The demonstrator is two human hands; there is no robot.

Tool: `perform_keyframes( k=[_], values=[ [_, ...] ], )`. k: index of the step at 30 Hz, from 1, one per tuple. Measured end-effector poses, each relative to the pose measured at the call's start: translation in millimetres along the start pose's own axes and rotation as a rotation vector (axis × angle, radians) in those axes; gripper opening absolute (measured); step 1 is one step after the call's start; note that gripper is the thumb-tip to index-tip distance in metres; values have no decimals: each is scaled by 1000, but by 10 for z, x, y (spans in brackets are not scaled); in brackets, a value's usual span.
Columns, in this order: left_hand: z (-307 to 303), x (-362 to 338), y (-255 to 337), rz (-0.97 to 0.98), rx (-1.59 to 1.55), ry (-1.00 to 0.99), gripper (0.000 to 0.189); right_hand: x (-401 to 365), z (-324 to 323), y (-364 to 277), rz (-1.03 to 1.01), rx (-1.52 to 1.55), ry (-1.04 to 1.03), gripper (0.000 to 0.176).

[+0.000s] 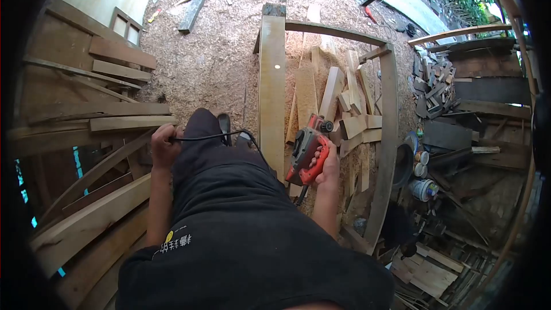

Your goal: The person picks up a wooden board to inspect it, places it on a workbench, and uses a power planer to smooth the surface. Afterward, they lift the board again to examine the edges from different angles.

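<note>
Our right grip (328,167) closed around the red planer (305,150), just beside the right edge of the long plank (272,86); our left grip (163,146) clenched the black cord (215,134), with the sawdust floor (212,51) open ahead.

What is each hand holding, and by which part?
The right hand grips the red planer by its handle. The left hand holds the black cord in its fist.
</note>
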State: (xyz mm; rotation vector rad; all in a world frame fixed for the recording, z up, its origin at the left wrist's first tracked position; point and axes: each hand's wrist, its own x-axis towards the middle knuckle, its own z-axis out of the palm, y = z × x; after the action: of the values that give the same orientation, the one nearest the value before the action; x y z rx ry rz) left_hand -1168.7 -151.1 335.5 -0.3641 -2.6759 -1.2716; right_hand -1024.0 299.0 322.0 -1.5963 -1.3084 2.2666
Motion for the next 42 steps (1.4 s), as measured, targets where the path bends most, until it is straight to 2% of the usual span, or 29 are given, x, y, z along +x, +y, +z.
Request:
perform_keyframes(
  k=[7, 17, 19, 23, 27, 33, 36, 38, 42],
  values=[
    [-376, -527, 308, 107, 16, 44, 42, -299, -628, 485, 0, -45, 14, 42],
    [-707, -1798, 466, 220, -118, -65, 40, -1266, -1570, 1782, -29, -151, 78, 43],
    [-870, -2199, 500, 210, -148, -73, 40, -1588, -1715, 1998, -61, -255, 94, 41],
    [-1111, -2983, 522, 155, -202, -77, 41, -2088, -2030, 2411, -15, -276, 117, 40],
    [-1177, -3516, 561, 97, -219, -97, 42, -2319, -2376, 2781, -30, -340, 109, 39],
    [-1206, -3708, 740, 116, -180, -149, 42, -2399, -2691, 3195, -15, -352, 100, 40],
    [-1133, -3691, 772, 153, -161, -109, 43, -2257, -2721, 3314, -3, -355, 110, 43],
    [-1107, -3694, 817, 138, -145, -111, 43, -2156, -2759, 3398, 99, -488, 164, 46],
    [-1015, -3616, 832, 184, -182, -98, 44, -2020, -2865, 3672, 66, -486, 111, 47]
  ],
)
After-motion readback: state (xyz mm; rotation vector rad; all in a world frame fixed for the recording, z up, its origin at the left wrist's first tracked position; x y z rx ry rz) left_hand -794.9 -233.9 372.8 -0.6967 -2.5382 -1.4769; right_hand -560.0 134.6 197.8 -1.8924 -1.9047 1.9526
